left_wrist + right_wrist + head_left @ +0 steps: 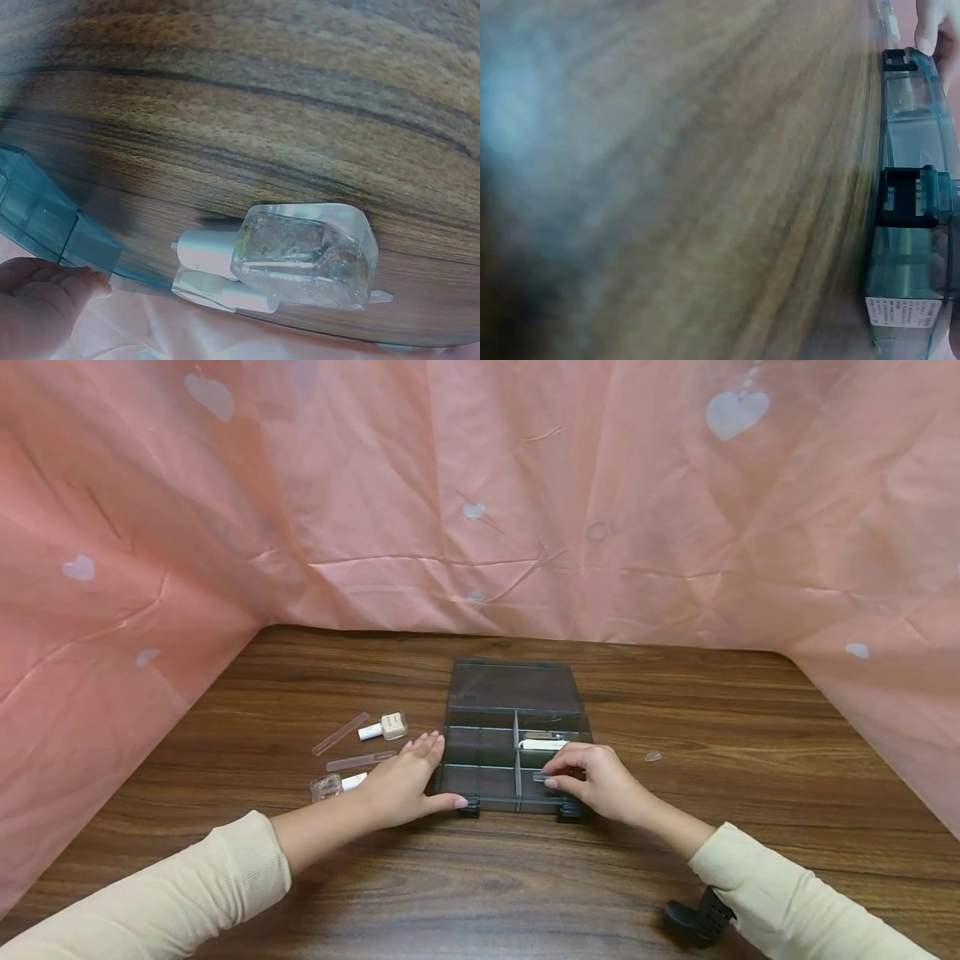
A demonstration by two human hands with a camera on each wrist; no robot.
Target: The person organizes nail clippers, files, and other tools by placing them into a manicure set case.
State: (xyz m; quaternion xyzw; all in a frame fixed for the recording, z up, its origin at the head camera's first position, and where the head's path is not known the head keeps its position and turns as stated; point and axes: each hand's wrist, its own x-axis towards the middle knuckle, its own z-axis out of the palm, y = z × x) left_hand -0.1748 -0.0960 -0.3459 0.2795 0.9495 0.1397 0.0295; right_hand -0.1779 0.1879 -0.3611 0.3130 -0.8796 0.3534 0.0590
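A dark see-through compartment box [480,781] lies on the table with its lid [517,685] folded back. My left hand [405,781] rests against the box's left side, fingers extended, thumb at the front corner by a black latch [469,808]. My right hand [600,781] reaches over the front right compartment and pinches a small clear piece [539,776] between thumb and fingertips. Its exact kind is too small to tell. Behind that hand, a white stick-like item [542,745] lies in a right-hand compartment. In the right wrist view the box [911,262] shows its latches and a label.
Left of the box lie a beige nail polish bottle [393,726], a clear bottle [326,788] with a white cap, and two clear strips [341,733]. A small clear piece [653,757] lies to the right. A black strap [697,920] hangs near the right sleeve. Pink curtains [480,568] surround the table.
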